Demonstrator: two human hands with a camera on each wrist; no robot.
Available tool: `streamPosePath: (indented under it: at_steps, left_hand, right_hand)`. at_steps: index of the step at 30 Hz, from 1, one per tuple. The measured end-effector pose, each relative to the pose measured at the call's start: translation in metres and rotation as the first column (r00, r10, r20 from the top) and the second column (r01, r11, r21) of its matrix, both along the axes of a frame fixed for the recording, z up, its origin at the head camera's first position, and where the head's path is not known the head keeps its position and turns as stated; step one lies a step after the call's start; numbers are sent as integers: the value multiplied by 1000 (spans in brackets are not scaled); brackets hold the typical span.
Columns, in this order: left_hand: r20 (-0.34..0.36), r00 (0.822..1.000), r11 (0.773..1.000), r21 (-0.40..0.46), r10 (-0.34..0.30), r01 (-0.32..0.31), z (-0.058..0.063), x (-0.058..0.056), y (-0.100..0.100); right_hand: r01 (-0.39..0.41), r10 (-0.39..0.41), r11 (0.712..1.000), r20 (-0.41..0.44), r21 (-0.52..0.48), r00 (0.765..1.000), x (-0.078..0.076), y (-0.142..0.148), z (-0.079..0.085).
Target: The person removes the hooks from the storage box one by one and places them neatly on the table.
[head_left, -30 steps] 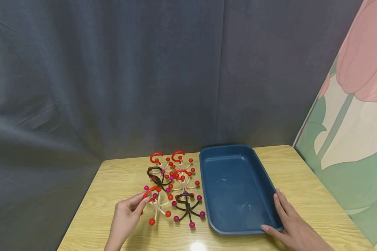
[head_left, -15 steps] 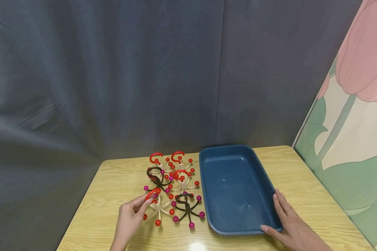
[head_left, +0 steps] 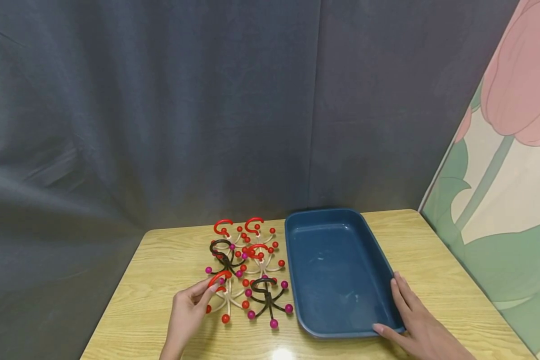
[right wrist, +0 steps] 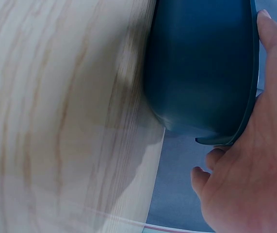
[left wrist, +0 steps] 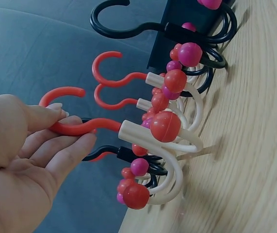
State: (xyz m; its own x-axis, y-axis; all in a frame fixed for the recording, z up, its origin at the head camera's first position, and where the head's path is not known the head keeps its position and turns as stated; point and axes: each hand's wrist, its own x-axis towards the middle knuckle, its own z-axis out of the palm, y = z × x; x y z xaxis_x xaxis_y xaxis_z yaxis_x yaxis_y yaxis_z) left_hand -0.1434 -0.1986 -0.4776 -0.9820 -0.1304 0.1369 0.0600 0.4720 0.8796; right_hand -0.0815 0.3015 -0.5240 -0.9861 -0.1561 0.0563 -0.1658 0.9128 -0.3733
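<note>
At the front left of the group, my left hand (head_left: 184, 312) pinches the red top hook of a white multi-arm hanging hook (head_left: 227, 296) with red ball tips. In the left wrist view, thumb and fingers close on that red hook below its curl, and the white arms (left wrist: 170, 167) reach down to the wood. Right of it stands a black hanging hook (head_left: 268, 298) with magenta balls; another black one (head_left: 226, 261) is behind. My right hand (head_left: 420, 322) rests at the near right corner of a blue tray (head_left: 328, 334), fingers fairly straight along its side, thumb over the near rim.
Several more white hanging hooks with red tops (head_left: 255, 226) stand close together at the back, arms overlapping. The tray stands right of them on the wooden table (head_left: 135, 300). A dark curtain (head_left: 234, 110) hangs behind; a flower-patterned panel (head_left: 508, 200) is at the right.
My left hand has shifted slightly right with the white hanging hook, mostly in the first half second. My right hand and the tray stay where they were.
</note>
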Motion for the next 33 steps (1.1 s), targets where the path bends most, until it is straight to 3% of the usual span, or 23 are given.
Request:
streamPosePath:
  at_steps: [8, 15, 26, 30, 33]
  left_hand:
    - [28, 999, 995, 95, -39, 36, -5, -3, -2]
    - [55, 998, 996, 88, -23, 18, -6, -5, -3]
    - [35, 998, 989, 137, -58, 52, -10, -9, -4]
    - [39, 998, 991, 123, -56, 50, -10, -9, -4]
    - [26, 998, 996, 64, -59, 58, -9, -8, -4]
  right_hand:
    - [1, 0, 1000, 24, -16, 1000, 1, -1, 4]
    - [2, -1, 1000, 30, -31, 1000, 1, -1, 4]
    - [0, 0, 1000, 12, -9, 1000, 1, 0, 3]
    - [1, -1, 1000, 24, -14, 1000, 1, 1, 1]
    - [-9, 10, 999, 16, -53, 1000, 0, 4, 4]
